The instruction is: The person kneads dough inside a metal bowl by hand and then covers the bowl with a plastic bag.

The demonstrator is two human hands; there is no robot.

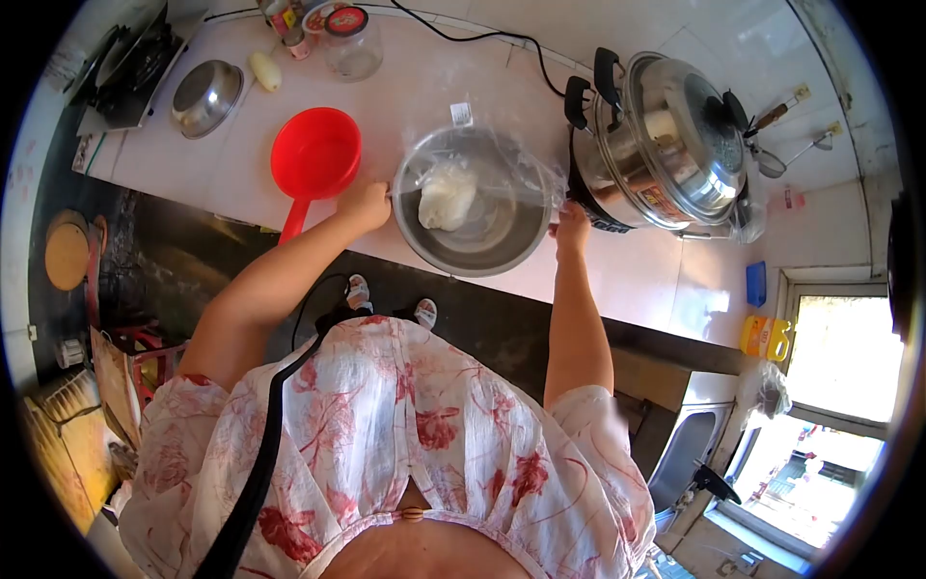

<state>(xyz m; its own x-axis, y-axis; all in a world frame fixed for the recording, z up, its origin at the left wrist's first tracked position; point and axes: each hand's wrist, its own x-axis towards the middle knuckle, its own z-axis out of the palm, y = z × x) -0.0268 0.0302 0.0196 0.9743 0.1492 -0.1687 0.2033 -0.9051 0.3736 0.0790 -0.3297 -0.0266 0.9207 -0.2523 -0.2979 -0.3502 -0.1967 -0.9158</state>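
A metal basin [526,253] stands at the counter's front edge with a lump of white dough [447,196] in its left half. Clear plastic film [502,159] stretches over the basin's far part, with a small white label on it. My left hand [365,206] is closed at the basin's left rim, pinching the film's edge. On the right side, my right hand [572,227] is closed on the film's other corner, just outside the rim. The fingertips of both hands are partly hidden. A red plastic ladle [316,152] lies just beyond my left hand, its handle passing behind my forearm.
A large steamer pot [666,145] stands right of the basin. Behind are a glass jar [354,58], a metal bowl [205,99] and a pale oblong vegetable [265,71]. A black cord [482,36] runs along the wall. A yellow jug [765,338] stands near the window.
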